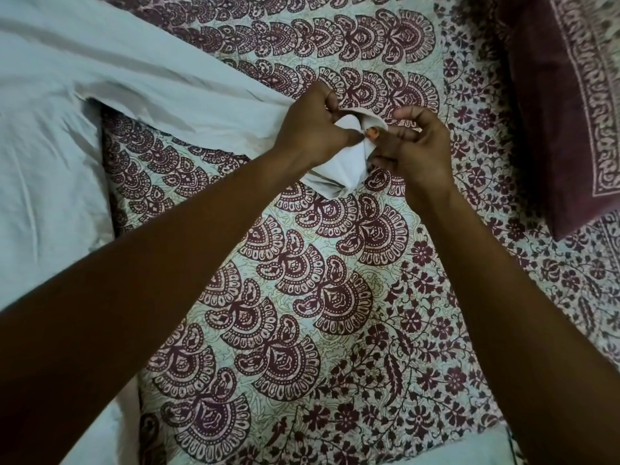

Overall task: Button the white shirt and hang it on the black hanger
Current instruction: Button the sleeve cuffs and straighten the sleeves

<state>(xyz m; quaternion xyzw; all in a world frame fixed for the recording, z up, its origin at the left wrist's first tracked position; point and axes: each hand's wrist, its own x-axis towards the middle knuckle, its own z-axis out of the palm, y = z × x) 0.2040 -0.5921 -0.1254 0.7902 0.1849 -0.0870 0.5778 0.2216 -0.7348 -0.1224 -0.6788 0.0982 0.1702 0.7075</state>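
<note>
Over patterned bedspread (302, 280), left hand (312, 129), right hand (416, 152) both pinch white shirt (134, 78) cuff (335, 166), fingers (407, 113) curled.

The shirt (134, 88) is plain white. The bedsheet (302, 297) carries maroon paisley and flower prints on pale cream. The pillow (553, 112) is maroon with a pale patterned border.

Arms outstretched, left hand (312, 130) and right hand (417, 152) both pinching white shirt (330, 169)

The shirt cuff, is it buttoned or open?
Open, it seems: the cuff is bunched, one flap curling loose, while the left hand and right hand pinch it.
</note>
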